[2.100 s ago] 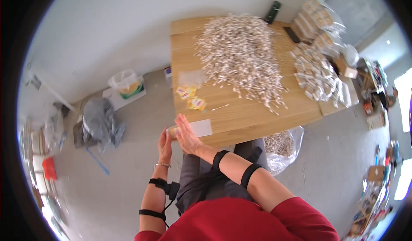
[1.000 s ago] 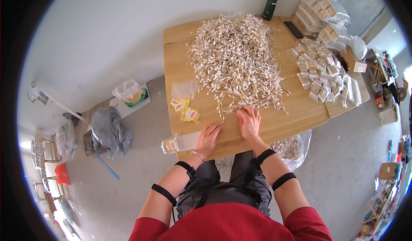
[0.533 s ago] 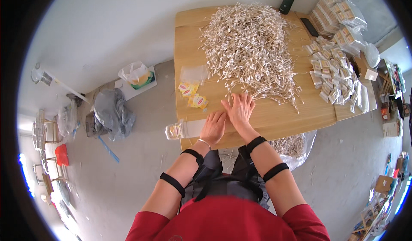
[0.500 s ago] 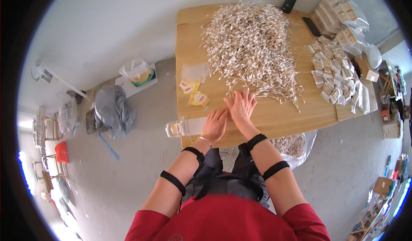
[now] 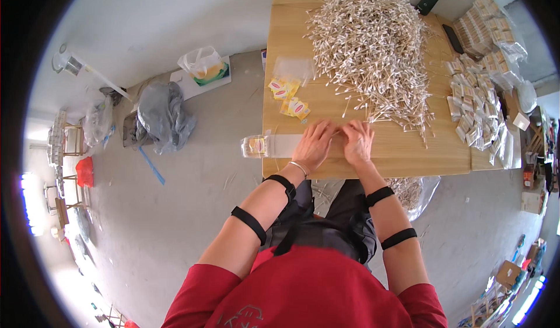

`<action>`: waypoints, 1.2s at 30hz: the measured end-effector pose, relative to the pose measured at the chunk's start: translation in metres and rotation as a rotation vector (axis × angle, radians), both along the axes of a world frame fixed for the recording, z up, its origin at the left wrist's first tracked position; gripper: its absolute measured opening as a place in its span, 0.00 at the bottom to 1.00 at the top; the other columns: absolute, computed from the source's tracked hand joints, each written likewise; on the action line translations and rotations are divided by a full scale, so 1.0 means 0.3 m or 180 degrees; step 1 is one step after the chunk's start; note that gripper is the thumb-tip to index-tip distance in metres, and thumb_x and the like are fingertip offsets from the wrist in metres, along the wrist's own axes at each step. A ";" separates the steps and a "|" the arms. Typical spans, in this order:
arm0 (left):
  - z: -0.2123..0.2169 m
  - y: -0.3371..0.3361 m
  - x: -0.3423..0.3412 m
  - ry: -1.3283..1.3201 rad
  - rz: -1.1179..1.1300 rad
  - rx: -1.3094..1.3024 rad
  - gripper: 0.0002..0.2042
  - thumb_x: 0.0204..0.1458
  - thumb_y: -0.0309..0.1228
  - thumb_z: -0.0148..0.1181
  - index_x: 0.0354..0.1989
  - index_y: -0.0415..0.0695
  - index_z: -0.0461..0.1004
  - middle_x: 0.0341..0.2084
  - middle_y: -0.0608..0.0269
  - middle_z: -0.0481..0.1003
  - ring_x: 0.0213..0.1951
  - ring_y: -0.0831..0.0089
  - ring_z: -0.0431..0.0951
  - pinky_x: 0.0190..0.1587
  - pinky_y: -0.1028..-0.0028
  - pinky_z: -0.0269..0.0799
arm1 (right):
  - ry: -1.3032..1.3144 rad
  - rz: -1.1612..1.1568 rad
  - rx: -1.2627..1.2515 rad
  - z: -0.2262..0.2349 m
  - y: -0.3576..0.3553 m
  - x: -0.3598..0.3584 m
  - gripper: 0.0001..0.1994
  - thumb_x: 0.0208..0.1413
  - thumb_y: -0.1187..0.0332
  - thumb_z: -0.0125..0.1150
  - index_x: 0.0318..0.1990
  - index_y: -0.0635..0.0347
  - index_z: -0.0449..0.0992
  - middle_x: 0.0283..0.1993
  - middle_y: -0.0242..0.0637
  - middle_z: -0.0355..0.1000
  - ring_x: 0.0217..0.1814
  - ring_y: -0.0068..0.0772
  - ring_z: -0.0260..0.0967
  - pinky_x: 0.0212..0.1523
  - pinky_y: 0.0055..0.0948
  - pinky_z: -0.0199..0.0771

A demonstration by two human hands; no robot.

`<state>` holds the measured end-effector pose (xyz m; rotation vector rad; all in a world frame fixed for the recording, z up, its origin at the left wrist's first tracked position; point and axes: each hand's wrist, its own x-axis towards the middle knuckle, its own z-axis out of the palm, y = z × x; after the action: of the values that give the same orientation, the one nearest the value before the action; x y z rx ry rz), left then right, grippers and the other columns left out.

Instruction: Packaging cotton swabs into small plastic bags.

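Note:
A large heap of cotton swabs (image 5: 373, 48) covers the far middle of the wooden table (image 5: 402, 159). Just in front of its near edge, my left hand (image 5: 315, 146) and my right hand (image 5: 357, 143) meet with fingers bent and fingertips close together. What they pinch is hidden by the fingers, though a thin swab-like stick shows between them. Beside my left hand lies a pale flat strip (image 5: 286, 146). A small clear pack of swabs (image 5: 255, 146) sits at its left end, by the table edge. Yellow printed cards (image 5: 290, 98) lie farther off, near clear plastic bags (image 5: 293, 69).
Filled swab packs (image 5: 477, 103) are piled at the right, with stacked packs (image 5: 484, 27) behind. A dark bottle (image 5: 430, 0) and a black phone (image 5: 452, 38) stand near the wall side. Below the table edge is a clear bag of swabs (image 5: 411, 195).
My view has shifted, so the table appears farther right and higher. My right hand has drawn back from the heap's edge, and its fingers have curled in toward my left fingertips.

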<state>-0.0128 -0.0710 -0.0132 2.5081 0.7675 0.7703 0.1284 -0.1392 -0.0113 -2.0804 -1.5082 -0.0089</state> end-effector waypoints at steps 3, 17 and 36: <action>-0.019 0.000 -0.006 -0.0021 -0.0177 -0.0003 0.13 0.52 0.27 0.56 0.47 0.45 0.72 0.45 0.59 0.70 0.51 0.59 0.67 0.54 0.63 0.65 | 0.0376 0.0076 0.0150 -0.012 -0.011 -0.008 0.07 0.46 0.75 0.60 0.34 0.53 0.78 0.38 0.30 0.69 0.49 0.41 0.63 0.46 0.40 0.61; -0.016 0.012 -0.003 -0.0082 -0.0193 0.0075 0.07 0.48 0.26 0.58 0.36 0.49 0.75 0.33 0.64 0.71 0.43 0.62 0.70 0.49 0.65 0.68 | 0.0364 -0.1255 0.0002 -0.027 -0.048 0.132 0.15 0.48 0.63 0.65 0.45 0.49 0.77 0.44 0.39 0.67 0.51 0.48 0.61 0.52 0.43 0.62; -0.029 0.014 -0.004 -0.0134 -0.0210 0.0171 0.05 0.49 0.28 0.61 0.35 0.48 0.76 0.32 0.64 0.71 0.42 0.61 0.71 0.46 0.65 0.69 | 0.0413 -0.0613 0.0445 -0.027 0.076 0.041 0.08 0.50 0.72 0.61 0.40 0.53 0.77 0.43 0.39 0.67 0.48 0.46 0.64 0.49 0.41 0.67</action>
<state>-0.0139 -0.0667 -0.0220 2.5425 0.6548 0.8284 0.1406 -0.1163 -0.0196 -2.0637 -1.1928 -0.0497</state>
